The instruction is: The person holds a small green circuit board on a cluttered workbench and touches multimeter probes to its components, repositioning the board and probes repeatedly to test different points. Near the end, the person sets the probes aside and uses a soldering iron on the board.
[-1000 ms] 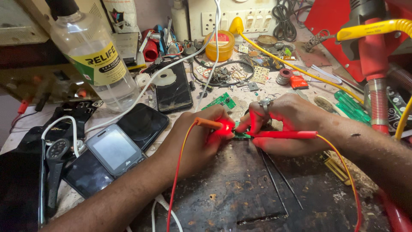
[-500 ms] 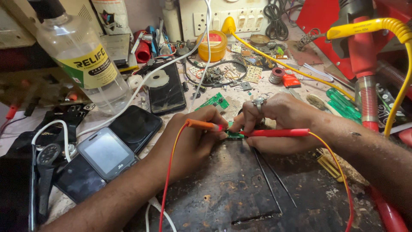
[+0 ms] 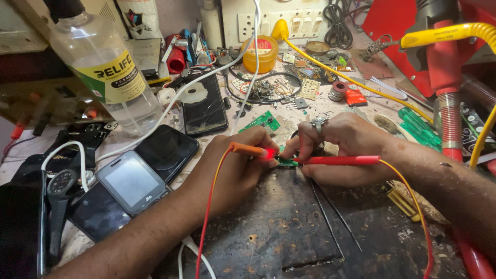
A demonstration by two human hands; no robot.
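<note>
Both hands (image 3: 235, 170) (image 3: 343, 150) pinch probes (image 3: 248, 150) onto a board (image 3: 285, 161) — phones (image 3: 132, 181), bottle (image 3: 103, 67) crowding.

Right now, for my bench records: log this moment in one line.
left hand: orange probe | right hand: red probe | tips on small green circuit board | dark mat

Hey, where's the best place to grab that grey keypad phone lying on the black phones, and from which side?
Probably by the long side edges of the grey keypad phone, coming from above. It lies flat, screen up, tilted across the black phones, so both edges look exposed. The left hand is nearest.
</note>
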